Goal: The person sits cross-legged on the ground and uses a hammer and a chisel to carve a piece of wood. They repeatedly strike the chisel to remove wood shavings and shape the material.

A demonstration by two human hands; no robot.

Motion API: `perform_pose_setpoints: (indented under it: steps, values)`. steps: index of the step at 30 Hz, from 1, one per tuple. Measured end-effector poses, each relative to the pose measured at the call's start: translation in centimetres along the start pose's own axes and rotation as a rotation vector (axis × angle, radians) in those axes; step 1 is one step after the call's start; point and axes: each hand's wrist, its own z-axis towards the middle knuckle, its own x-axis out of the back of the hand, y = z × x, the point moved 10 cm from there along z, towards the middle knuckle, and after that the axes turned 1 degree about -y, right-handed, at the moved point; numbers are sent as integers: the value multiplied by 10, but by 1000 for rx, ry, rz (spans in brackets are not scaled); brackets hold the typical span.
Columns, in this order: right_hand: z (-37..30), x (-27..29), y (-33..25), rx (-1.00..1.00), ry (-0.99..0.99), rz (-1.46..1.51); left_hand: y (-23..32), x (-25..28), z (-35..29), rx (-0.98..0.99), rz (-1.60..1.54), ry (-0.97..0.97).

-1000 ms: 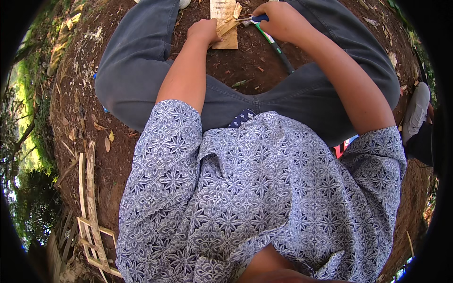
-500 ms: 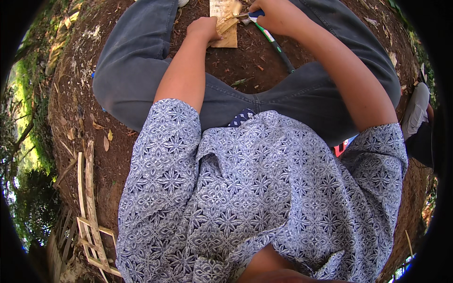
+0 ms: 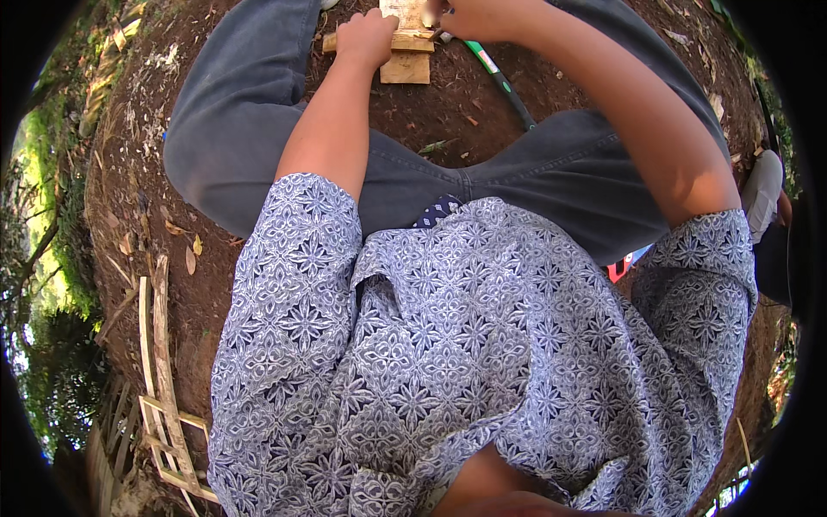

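A flat wooden board [image 3: 404,71] lies on the soil between my legs, at the top of the view. Across it rests a narrow wooden strip [image 3: 412,43]. My left hand [image 3: 368,39] is closed over the strip's left part, pressing it against the board. My right hand [image 3: 482,17] is by the strip's right end, fingers bent together; whatever they grip is hidden by the hand and the upper picture edge. A small pale blur shows beside its fingertips. Just below that hand, a tool with a green and black handle [image 3: 502,84] lies on the ground, its head mostly covered.
My bent legs [image 3: 233,129] frame the work spot on both sides. At lower left lies a frame of thin wooden strips [image 3: 164,379]. Something red [image 3: 617,270] shows beside my right hip. Part of another person [image 3: 762,194] appears at the right edge.
The wooden strip, slanted before, now lies crosswise on the board. My left hand shifted slightly up and left. My right hand moved up; the blue-handled metal tool it held no longer shows.
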Motion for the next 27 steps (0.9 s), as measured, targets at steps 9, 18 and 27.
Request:
perform_pose_setpoints:
  steps: [9, 18, 27]
  values:
    - [-54, -9, -11, 61, 110, 697, 26, 21, 23, -246, -116, 35]
    - [-44, 7, -7, 96, 298, 551, 16, 46, 17, -102, -851, -125]
    - [-34, 1, -14, 162, 402, 405, 26, 117, -30, -172, -1041, 189]
